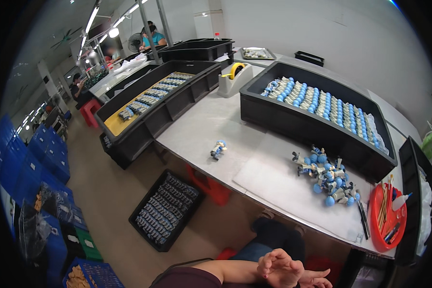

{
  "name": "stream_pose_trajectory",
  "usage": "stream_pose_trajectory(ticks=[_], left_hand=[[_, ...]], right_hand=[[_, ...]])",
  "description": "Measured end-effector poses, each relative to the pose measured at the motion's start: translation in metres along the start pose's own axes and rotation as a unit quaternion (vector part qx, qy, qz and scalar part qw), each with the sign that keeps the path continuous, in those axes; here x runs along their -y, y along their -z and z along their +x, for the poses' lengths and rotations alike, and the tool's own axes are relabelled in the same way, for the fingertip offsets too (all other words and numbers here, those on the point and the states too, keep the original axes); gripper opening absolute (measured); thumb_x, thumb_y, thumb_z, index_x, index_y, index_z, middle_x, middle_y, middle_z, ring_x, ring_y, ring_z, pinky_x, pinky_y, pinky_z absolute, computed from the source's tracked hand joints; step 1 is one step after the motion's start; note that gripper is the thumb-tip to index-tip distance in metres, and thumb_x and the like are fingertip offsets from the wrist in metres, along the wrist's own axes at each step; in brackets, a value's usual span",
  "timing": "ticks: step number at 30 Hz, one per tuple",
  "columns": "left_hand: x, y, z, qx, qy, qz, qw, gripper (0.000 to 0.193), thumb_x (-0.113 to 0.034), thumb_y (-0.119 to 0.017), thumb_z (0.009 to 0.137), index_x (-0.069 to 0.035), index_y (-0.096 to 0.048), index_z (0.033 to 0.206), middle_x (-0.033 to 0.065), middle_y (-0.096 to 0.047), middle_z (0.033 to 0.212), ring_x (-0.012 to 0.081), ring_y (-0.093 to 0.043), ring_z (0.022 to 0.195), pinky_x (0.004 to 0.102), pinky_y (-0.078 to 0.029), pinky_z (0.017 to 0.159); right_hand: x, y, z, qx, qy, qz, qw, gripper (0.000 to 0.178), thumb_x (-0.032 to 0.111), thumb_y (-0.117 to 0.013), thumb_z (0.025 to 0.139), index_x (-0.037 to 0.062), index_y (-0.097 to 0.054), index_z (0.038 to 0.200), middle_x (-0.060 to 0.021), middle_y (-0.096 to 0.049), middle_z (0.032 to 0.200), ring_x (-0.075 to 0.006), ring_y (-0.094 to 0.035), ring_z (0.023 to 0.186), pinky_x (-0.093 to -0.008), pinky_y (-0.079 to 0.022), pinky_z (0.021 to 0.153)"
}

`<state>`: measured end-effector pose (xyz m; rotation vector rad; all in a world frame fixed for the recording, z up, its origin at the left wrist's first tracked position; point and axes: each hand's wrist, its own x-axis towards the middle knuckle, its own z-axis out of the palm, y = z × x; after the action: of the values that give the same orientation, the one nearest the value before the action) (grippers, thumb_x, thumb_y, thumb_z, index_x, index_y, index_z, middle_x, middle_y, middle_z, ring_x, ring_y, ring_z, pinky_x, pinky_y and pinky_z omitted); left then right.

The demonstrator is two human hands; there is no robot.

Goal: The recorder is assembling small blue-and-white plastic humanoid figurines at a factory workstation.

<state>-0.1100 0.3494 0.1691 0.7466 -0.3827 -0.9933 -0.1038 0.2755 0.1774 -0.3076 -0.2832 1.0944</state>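
Note:
Both of my hands are at the lower edge, in front of my lap and apart from the table. My left forearm reaches in from the left under a dark sleeve, and my left hand (317,279) lies partly hidden, its fingers stretched to the right. Crossing over that wrist is my right hand (281,270), fingers loosely curled and apart, with nothing visible in it. On the table, a pile of small blue-and-white figurines (329,177) rests on a white sheet (269,180). A single figurine (218,150) lies farther left.
A black crate (317,132) of figurines in rows stands behind the pile; another crate (163,103) is at left. A tape dispenser (235,80) sits between them. At right is a red tray (386,218) with brushes and a bottle. A filled crate (165,211) lies on the floor.

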Motion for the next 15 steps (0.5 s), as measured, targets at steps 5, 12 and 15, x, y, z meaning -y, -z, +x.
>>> stream_pose_trajectory(ticks=[5,12,15], left_hand=[[0.003,-0.001,-0.01,-0.007,-0.01,0.005,1.0,0.084,-0.072,-0.023,0.08,-0.012,-0.026,0.138,0.0113,-0.027,0.14,0.0196,-0.049,0.101,0.032,-0.041,0.082],[0.001,0.001,-0.002,-0.009,-0.017,0.011,1.0,0.085,-0.073,-0.023,0.08,-0.012,-0.025,0.138,0.0115,-0.027,0.139,0.0194,-0.049,0.1,0.0318,-0.042,0.081],[0.006,0.001,0.0,-0.014,-0.025,0.012,1.0,0.085,-0.073,-0.023,0.08,-0.012,-0.025,0.138,0.0116,-0.027,0.139,0.0194,-0.049,0.099,0.0317,-0.042,0.081]], right_hand=[[-0.003,0.004,-0.004,0.012,0.022,0.006,1.0,0.053,0.035,-0.055,0.081,0.0001,-0.045,0.119,-0.0126,-0.054,0.094,-0.0181,-0.053,0.073,-0.0236,-0.042,0.059],[-0.003,0.008,-0.003,-0.002,0.014,0.001,1.0,0.056,0.039,-0.053,0.08,0.0,-0.043,0.12,-0.0129,-0.053,0.096,-0.0187,-0.053,0.075,-0.0241,-0.042,0.061],[-0.005,0.009,-0.005,-0.014,0.01,-0.003,1.0,0.057,0.04,-0.051,0.08,0.0003,-0.043,0.12,-0.0126,-0.053,0.095,-0.0188,-0.053,0.074,-0.0242,-0.042,0.06]])
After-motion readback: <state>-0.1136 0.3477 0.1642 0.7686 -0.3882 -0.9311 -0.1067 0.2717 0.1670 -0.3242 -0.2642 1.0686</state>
